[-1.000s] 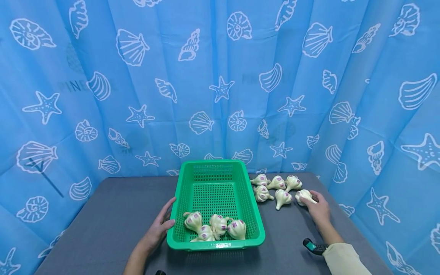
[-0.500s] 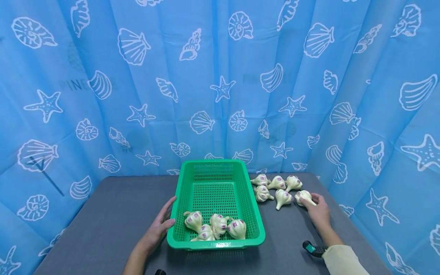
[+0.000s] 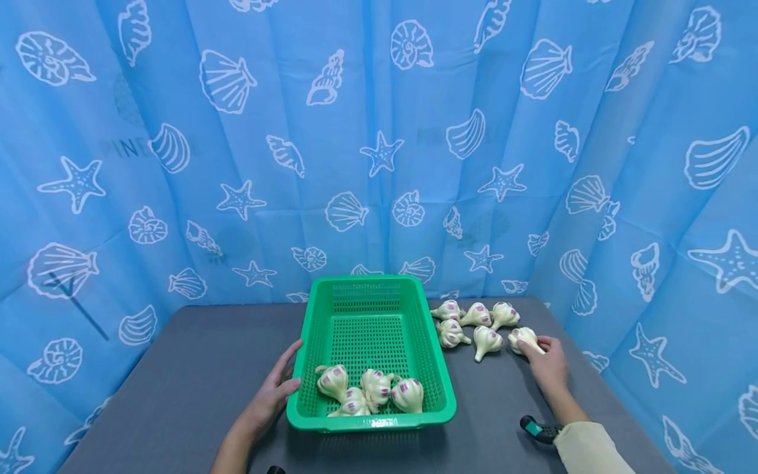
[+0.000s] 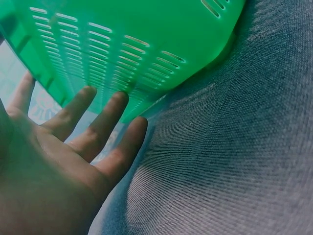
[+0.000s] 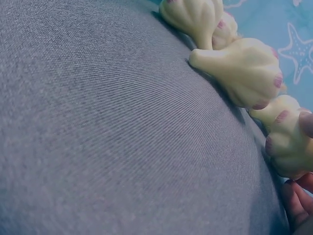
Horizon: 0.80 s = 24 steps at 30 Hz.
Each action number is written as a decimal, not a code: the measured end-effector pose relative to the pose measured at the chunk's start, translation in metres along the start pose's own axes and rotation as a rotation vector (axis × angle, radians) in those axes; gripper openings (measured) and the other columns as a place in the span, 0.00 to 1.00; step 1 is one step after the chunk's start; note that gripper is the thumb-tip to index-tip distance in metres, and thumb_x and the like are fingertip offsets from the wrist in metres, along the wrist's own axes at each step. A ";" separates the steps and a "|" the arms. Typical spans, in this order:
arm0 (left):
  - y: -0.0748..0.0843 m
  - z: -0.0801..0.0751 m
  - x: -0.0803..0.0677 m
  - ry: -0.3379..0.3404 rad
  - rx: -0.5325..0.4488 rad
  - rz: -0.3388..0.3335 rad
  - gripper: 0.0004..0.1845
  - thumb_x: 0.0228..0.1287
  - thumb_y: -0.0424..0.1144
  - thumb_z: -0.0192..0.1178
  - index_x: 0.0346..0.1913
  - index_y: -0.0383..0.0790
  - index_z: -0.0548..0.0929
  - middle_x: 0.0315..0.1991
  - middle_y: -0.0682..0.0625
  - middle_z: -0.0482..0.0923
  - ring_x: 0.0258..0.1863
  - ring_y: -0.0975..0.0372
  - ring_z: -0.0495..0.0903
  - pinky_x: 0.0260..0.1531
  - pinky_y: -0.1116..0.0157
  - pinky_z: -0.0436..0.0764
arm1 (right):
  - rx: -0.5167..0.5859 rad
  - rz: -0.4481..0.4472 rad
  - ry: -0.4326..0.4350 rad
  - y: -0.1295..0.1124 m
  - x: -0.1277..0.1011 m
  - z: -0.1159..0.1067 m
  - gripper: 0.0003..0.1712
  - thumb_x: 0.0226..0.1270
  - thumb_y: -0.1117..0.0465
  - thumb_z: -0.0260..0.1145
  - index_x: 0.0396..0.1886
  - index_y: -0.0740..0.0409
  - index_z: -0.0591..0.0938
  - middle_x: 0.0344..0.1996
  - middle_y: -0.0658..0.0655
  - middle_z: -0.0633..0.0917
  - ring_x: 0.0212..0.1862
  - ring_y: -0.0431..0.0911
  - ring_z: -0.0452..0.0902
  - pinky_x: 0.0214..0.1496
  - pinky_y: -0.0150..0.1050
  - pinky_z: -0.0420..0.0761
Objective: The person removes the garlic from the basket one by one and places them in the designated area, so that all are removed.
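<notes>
My left hand rests against the left side of a green plastic basket, thumb at the rim. In the left wrist view its straight, spread fingers touch the slotted wall. Inside the basket's near end lie several white garlic bulbs with purple marks. At the right, my right hand grips a garlic bulb between thumb and fingers, low at the table. The right wrist view shows this bulb at the right edge, with only fingertips in sight.
More garlic bulbs lie on the grey cloth-covered table right of the basket, one bulb close to the held one. A blue shell-print curtain stands behind the table and along both sides.
</notes>
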State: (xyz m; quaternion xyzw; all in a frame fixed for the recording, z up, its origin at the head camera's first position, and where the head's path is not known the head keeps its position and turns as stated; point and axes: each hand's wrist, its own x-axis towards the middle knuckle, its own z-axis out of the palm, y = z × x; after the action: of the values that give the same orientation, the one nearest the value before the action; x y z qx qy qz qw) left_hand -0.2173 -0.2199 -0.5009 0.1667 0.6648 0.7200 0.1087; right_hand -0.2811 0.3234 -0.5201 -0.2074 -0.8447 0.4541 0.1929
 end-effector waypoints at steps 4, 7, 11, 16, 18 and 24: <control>0.000 0.000 0.001 -0.002 0.002 0.005 0.36 0.75 0.38 0.44 0.79 0.48 0.39 0.74 0.29 0.37 0.69 0.36 0.50 0.52 0.53 0.74 | -0.036 -0.036 0.037 0.002 -0.002 -0.002 0.27 0.68 0.52 0.63 0.53 0.71 0.73 0.49 0.73 0.77 0.49 0.63 0.72 0.45 0.52 0.69; 0.000 -0.001 0.001 -0.001 0.004 0.007 0.36 0.75 0.38 0.44 0.79 0.48 0.39 0.74 0.29 0.37 0.69 0.37 0.50 0.53 0.54 0.74 | -0.055 -0.061 0.056 0.003 -0.002 -0.003 0.21 0.68 0.55 0.64 0.48 0.70 0.76 0.45 0.73 0.80 0.46 0.62 0.75 0.41 0.48 0.71; 0.000 -0.001 0.001 0.002 0.002 0.009 0.37 0.75 0.38 0.44 0.79 0.48 0.39 0.74 0.29 0.38 0.69 0.37 0.51 0.53 0.54 0.74 | -0.065 -0.074 0.059 0.004 0.000 -0.002 0.19 0.68 0.57 0.64 0.46 0.70 0.77 0.44 0.72 0.81 0.45 0.62 0.76 0.41 0.48 0.71; 0.000 0.000 0.000 0.007 0.011 0.008 0.37 0.76 0.38 0.45 0.79 0.48 0.39 0.74 0.29 0.38 0.69 0.38 0.52 0.53 0.55 0.74 | -0.085 -0.102 0.062 0.003 0.000 -0.003 0.14 0.67 0.63 0.64 0.44 0.71 0.78 0.41 0.72 0.81 0.44 0.63 0.76 0.44 0.54 0.69; 0.000 0.001 0.000 0.010 0.013 0.006 0.36 0.76 0.38 0.45 0.79 0.48 0.39 0.74 0.29 0.39 0.69 0.38 0.52 0.53 0.55 0.74 | -0.097 -0.119 0.061 0.003 0.000 -0.003 0.12 0.67 0.64 0.64 0.43 0.72 0.79 0.40 0.72 0.82 0.44 0.63 0.76 0.45 0.55 0.68; 0.000 0.001 0.000 0.009 0.007 0.009 0.36 0.76 0.38 0.45 0.79 0.48 0.39 0.74 0.29 0.38 0.69 0.37 0.51 0.53 0.54 0.74 | -0.119 -0.141 0.045 0.004 -0.001 -0.006 0.11 0.66 0.65 0.65 0.42 0.71 0.80 0.38 0.71 0.82 0.43 0.63 0.76 0.42 0.53 0.70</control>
State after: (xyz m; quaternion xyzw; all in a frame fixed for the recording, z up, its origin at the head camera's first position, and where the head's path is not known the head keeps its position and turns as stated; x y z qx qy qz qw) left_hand -0.2166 -0.2193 -0.5007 0.1667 0.6671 0.7189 0.1018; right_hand -0.2763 0.3285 -0.5210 -0.1687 -0.8781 0.3837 0.2306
